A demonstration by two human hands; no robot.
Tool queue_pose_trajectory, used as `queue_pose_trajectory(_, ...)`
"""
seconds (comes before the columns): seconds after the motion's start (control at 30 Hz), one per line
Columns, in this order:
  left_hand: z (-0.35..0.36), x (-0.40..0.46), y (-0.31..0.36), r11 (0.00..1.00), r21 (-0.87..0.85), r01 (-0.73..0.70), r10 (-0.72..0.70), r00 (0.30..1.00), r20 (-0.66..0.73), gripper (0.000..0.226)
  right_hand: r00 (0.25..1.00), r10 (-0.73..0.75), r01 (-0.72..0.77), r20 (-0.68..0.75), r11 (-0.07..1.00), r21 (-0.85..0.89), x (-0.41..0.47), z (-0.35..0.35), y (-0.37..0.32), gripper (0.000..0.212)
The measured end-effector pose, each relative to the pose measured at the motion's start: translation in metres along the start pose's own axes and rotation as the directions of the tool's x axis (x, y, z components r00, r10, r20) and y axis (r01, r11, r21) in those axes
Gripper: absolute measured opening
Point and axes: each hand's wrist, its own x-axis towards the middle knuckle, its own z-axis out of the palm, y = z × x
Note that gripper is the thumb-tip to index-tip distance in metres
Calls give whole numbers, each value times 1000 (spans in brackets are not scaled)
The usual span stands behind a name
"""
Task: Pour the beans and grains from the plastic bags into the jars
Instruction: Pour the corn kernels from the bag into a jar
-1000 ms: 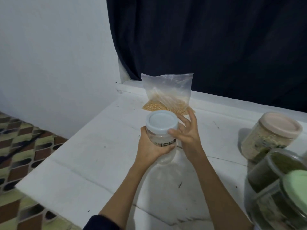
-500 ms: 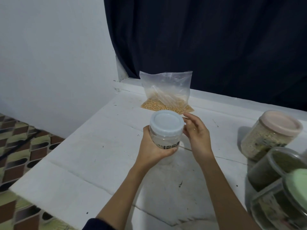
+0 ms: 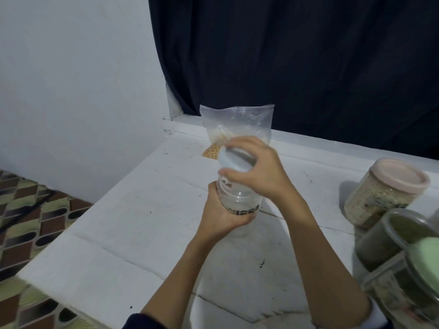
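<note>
The left hand [image 3: 219,211] wraps around the lower part of the empty jar [image 3: 238,198] and holds it up off the table [image 3: 123,229]. The jar stands almost straight, with its open end pointing up and a little away from the person. The right hand [image 3: 259,169] is just above the left hand, right on top of the jar. Its fingers curl around the pale lid [image 3: 231,159] and grip it. The lid sits tilted, so it looks like it is coming off, but I cannot tell if it is fully free.

The bag [image 3: 237,128] of yellow grains stands just behind both hands, farther from the person. It is upright and its top points up. The right hand is nearer to it, and partly hides it. I think the lid must come off and be put down first. Then the right hand can reach straight ahead for the bag while the left hand keeps the jar steady.

To the left of the hands is the white table, with small dark marks and thin cracks. Past its left edge is a floor with a brown and green pattern, and a white wall. Behind the bag hangs a dark curtain [image 3: 308,67]. To the right of the hands stand some filled jars. One has a pink lid [image 3: 399,175], and one close by has a green lid [image 3: 427,255].
</note>
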Motion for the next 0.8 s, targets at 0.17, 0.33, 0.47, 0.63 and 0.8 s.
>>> queue_pose_trajectory(0.17, -4, -5, 3, 1000, 25, -1, 1, 1000, 30, 92, 867, 463, -68, -182, 472, 879, -8, -33, 15, 38)
queue_pose_trajectory(0.33, -6, -9, 3, 999, 36, -1, -2, 996, 85, 96, 586, 810, -331, -18, 260, 907, -59, -32, 85, 35)
queue_pose_trajectory(0.47, 1, -13, 2, 1000, -23, 16, -14, 994, 110, 99, 414, 889, -589, -193, 423, 689, -91, -12, 126, 32)
queue_pose_trajectory(0.63, 8, -16, 4, 997, -80, 6, 5, 990, 141, 98, 641, 715, -767, -277, 590, -251, -104, -1, 135, 42)
queue_pose_trajectory(0.8, 4, -19, 1, 999, -30, -15, 19, 989, 148, 104, 649, 724, -712, -233, 470, -521, -87, -10, 124, 55)
